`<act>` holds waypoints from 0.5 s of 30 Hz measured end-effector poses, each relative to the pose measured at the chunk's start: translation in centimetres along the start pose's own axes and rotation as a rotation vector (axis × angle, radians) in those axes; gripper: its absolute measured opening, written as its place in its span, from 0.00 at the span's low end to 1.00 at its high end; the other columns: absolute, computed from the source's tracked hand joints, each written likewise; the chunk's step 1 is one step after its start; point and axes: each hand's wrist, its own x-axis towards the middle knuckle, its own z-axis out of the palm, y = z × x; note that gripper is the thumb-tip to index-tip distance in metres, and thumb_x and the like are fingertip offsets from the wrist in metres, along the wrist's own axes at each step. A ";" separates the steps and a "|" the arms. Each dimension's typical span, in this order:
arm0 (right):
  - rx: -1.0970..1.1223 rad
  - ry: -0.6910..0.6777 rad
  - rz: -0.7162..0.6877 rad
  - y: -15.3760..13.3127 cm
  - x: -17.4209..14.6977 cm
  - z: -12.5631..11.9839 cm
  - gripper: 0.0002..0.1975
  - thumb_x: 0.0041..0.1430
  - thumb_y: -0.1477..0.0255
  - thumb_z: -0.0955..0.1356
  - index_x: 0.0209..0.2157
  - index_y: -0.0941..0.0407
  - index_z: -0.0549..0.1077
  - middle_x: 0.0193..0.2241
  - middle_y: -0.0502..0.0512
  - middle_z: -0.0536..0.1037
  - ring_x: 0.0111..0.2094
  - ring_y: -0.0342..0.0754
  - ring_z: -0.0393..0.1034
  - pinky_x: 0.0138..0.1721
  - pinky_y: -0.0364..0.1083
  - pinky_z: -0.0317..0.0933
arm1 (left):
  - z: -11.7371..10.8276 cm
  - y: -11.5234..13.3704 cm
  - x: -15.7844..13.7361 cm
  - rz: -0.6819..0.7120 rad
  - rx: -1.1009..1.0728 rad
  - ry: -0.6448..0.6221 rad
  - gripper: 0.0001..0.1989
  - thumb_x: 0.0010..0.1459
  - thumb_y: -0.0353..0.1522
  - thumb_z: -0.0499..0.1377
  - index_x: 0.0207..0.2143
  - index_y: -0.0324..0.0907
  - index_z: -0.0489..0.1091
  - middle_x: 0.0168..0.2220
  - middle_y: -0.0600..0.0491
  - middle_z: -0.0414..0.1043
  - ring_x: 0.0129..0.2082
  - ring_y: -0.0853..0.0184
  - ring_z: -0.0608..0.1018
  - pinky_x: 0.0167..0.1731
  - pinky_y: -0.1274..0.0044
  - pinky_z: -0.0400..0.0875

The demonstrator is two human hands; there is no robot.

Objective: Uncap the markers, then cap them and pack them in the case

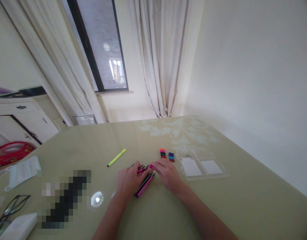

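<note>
My left hand [130, 180] is closed on a magenta marker pen [140, 170], whose dark tip points toward my right hand. My right hand [169, 176] pinches a small magenta cap [151, 166] close to that tip. I cannot tell whether cap and pen touch. Under and between the hands lie several uncapped markers, among them a pink marker [146, 185] and a dark one [142, 184] beside it. Just beyond my right hand, loose caps stand in two little rows, a red, green and pink row [162, 153] and a blue row [171, 156].
A yellow marker [116, 158] lies to the left. At the right, a clear plastic case [204, 170] lies spread flat with white cards. Eyeglasses [15, 208], a face mask [24, 171] and a pixelated dark patch [66, 200] occupy the table's left side. A wall borders its right edge.
</note>
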 end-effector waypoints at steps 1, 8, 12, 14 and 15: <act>0.016 0.048 0.025 0.4 0.1 -0.3 0.09 0.72 0.72 0.66 0.46 0.52 0.80 0.37 0.55 0.82 0.42 0.50 0.74 0.47 0.48 0.65 | -0.3 -0.6 0.2 -0.067 0.005 0.003 0.24 0.64 0.57 0.55 0.37 0.48 0.72 0.30 0.52 0.81 0.33 0.57 0.82 0.29 0.75 0.62; -0.098 0.275 0.365 5.8 0.6 -2.4 0.19 0.73 0.67 0.60 0.44 0.56 0.82 0.41 0.62 0.77 0.41 0.53 0.73 0.44 0.50 0.67 | 0.7 -6.0 1.7 -0.169 -0.071 0.205 0.20 0.69 0.49 0.50 0.46 0.44 0.70 0.43 0.47 0.79 0.43 0.55 0.80 0.42 0.69 0.70; -0.148 0.141 0.487 7.7 0.4 -2.5 0.17 0.70 0.70 0.62 0.38 0.55 0.83 0.38 0.60 0.77 0.39 0.53 0.73 0.44 0.49 0.67 | 2.5 -7.1 1.9 -0.109 -0.109 0.192 0.17 0.70 0.44 0.49 0.40 0.45 0.72 0.41 0.47 0.78 0.44 0.56 0.79 0.46 0.68 0.70; -0.142 0.080 0.489 7.7 0.3 -2.4 0.16 0.69 0.71 0.63 0.36 0.54 0.83 0.36 0.59 0.78 0.38 0.52 0.73 0.44 0.48 0.67 | 2.9 -7.2 2.1 -0.087 -0.132 0.174 0.17 0.70 0.44 0.49 0.36 0.45 0.73 0.38 0.49 0.78 0.42 0.58 0.79 0.45 0.69 0.71; -0.143 0.059 0.481 7.6 0.3 -2.4 0.16 0.69 0.71 0.63 0.37 0.54 0.83 0.36 0.59 0.78 0.39 0.52 0.73 0.44 0.48 0.66 | 3.0 -7.3 2.2 -0.084 -0.138 0.172 0.18 0.71 0.44 0.49 0.35 0.46 0.73 0.38 0.50 0.78 0.41 0.59 0.79 0.44 0.70 0.71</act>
